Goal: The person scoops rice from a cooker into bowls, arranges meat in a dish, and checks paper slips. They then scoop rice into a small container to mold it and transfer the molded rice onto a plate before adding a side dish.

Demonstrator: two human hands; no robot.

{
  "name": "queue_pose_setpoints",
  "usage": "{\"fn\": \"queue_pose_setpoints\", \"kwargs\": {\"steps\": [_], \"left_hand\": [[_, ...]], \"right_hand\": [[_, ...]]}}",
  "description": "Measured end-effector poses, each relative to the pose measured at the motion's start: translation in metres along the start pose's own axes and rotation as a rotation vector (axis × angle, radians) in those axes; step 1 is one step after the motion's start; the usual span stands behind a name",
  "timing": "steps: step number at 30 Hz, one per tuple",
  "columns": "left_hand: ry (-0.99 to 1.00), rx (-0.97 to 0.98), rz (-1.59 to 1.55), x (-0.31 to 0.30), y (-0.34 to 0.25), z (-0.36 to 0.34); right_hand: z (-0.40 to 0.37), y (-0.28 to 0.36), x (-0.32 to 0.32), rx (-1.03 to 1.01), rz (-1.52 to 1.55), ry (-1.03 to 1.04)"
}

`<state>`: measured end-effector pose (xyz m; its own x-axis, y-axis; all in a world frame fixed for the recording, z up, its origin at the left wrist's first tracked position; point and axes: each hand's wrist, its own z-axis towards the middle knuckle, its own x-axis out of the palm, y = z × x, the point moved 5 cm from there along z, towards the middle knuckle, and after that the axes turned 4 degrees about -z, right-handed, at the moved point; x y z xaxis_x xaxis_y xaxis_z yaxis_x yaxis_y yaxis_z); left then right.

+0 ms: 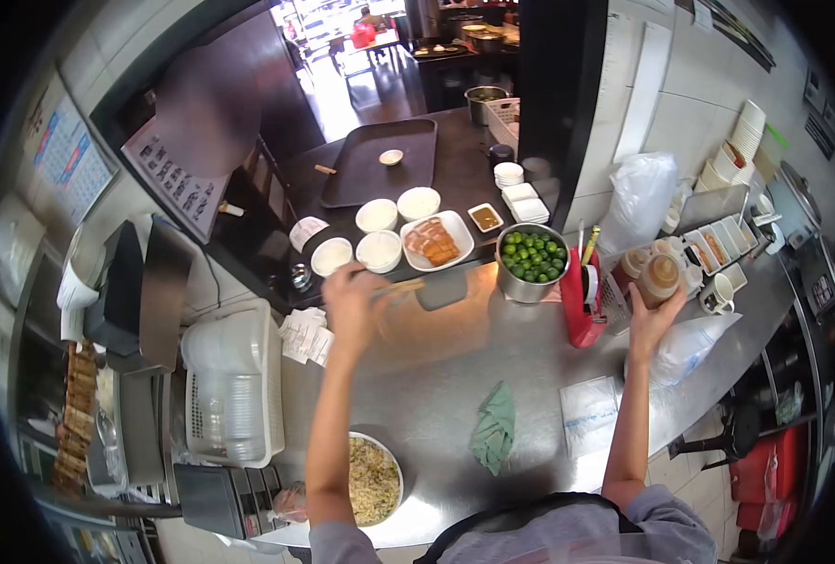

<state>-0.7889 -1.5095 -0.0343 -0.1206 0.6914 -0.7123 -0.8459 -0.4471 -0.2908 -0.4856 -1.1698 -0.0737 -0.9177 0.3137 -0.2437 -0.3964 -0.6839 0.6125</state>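
Note:
My right hand (653,315) is wrapped round a squeeze bottle (661,274) of brown sauce, among other bottles at the right of the counter. Motion blurs my left hand (354,299), which is over the near edge of the pass shelf; a thin light-brown stick shape (404,286) shows beside it, and I cannot tell whether the fingers hold it. Just beyond that hand stand several white bowls of rice (378,249). Right of them is a white dish (454,226) of sliced meat, then a small square dish (484,218) of brown sauce.
A pot of green limes (532,256) stands beside a red holder (582,310). On the steel counter (417,376) lie a green cloth (494,428) and a plastic bag (590,416). A bowl of fried rice (374,479) is near my body. Plastic containers (234,390) fill a left-hand basket.

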Motion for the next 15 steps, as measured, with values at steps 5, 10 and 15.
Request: {"fn": "queue_pose_setpoints", "kwargs": {"steps": [5, 10, 15], "left_hand": [[0.087, 0.079, 0.09, 0.129, -0.023, 0.052], [0.228, 0.075, 0.321, 0.215, -0.018, 0.062], [-0.231, -0.396, -0.102, 0.178, -0.008, 0.034]], "right_hand": [[0.002, 0.016, -0.003, 0.02, 0.01, 0.018], [0.0, 0.019, -0.002, 0.066, 0.026, 0.023], [0.005, 0.022, -0.005, 0.053, 0.014, -0.015]]}}
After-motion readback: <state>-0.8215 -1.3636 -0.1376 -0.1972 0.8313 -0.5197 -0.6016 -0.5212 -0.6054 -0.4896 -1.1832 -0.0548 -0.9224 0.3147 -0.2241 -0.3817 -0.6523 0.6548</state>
